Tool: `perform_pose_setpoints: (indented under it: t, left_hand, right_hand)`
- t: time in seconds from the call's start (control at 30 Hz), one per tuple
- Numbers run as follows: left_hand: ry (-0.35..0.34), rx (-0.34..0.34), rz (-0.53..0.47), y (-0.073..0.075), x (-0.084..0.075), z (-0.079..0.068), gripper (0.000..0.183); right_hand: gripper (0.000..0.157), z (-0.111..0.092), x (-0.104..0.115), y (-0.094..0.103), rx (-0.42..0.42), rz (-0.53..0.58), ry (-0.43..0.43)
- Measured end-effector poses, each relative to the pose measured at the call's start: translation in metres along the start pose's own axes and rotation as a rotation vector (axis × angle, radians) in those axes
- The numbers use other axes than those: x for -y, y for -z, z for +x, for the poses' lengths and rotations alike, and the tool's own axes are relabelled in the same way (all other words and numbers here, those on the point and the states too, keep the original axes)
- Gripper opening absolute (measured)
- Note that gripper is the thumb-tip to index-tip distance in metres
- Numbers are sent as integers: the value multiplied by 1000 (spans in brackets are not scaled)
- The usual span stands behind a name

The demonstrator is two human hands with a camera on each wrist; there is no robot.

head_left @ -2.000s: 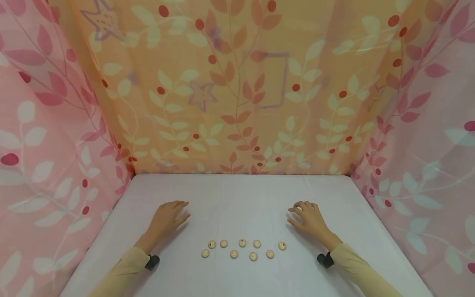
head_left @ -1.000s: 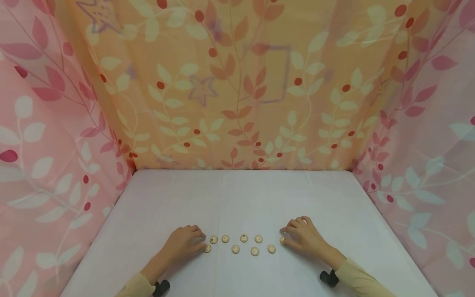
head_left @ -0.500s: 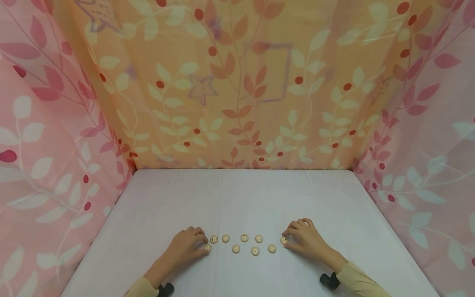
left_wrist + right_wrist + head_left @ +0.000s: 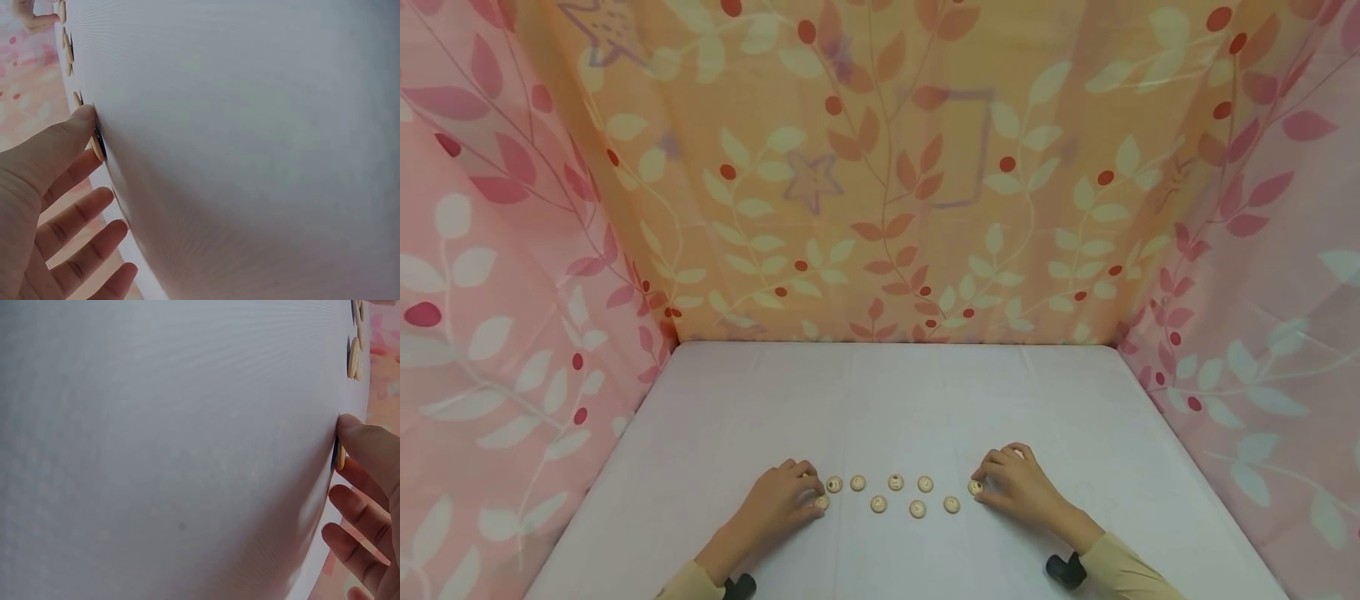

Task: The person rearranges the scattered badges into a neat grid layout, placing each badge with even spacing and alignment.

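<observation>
Several small round wooden discs with dark marks on top, such as this wooden disc point(image 4: 896, 482), lie in two loose rows on the white table. At the left end, my left hand point(image 4: 781, 500) pinches the nearest disc point(image 4: 822, 502) between thumb and forefinger; the left wrist view shows that disc point(image 4: 98, 149) low at the table surface. At the right end, my right hand point(image 4: 1018, 483) pinches another disc point(image 4: 975, 487) the same way, and its edge point(image 4: 340, 456) shows under the thumb. The other fingers of both hands stay off the discs.
Another disc point(image 4: 834, 484) lies close beside the left fingertips. The white tabletop point(image 4: 880, 400) reaches back to an orange leaf-patterned curtain point(image 4: 880, 208). Pink curtains point(image 4: 475, 333) hang at both sides. A black wrist device point(image 4: 1066, 571) sits under the right forearm.
Both hands have come down and inward from above the rows to the two end discs and taken hold of them. Over the last half second they have barely moved.
</observation>
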State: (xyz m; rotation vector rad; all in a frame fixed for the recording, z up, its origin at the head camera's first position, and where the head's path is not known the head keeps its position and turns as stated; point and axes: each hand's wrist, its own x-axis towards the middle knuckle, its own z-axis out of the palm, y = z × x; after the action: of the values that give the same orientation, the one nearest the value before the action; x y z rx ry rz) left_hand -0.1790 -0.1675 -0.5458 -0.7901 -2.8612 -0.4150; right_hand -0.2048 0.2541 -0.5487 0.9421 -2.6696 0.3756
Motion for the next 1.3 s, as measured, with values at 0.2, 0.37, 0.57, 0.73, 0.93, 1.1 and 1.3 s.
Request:
perform_pose_setpoints:
  t: [0.2,0.37,0.57,0.73,0.93,1.1,1.3]
  left_hand:
    - [31,14,-36,-1,0,-1,22]
    - [60,22,-66,0,-1,0,23]
    - [80,37,-101,7,-4,3,23]
    - [87,62,-110,8,-4,4,19]
    - [78,64,-127,5,-1,5,18]
    - [70,74,-132,4,0,7,18]
    - [67,84,-137,5,1,7,18]
  right_hand:
    - [21,1,-2,-1,-10,-9,32]
    - [21,5,-6,-1,-13,-6,41]
    - [18,15,-11,-1,1,-12,-22]
    - [17,23,-13,-3,4,-31,-81]
    - [20,32,-17,-6,-10,-48,-115]
    - [20,40,-20,-8,-47,-41,-128]
    - [20,51,-25,-13,-96,-8,-142]
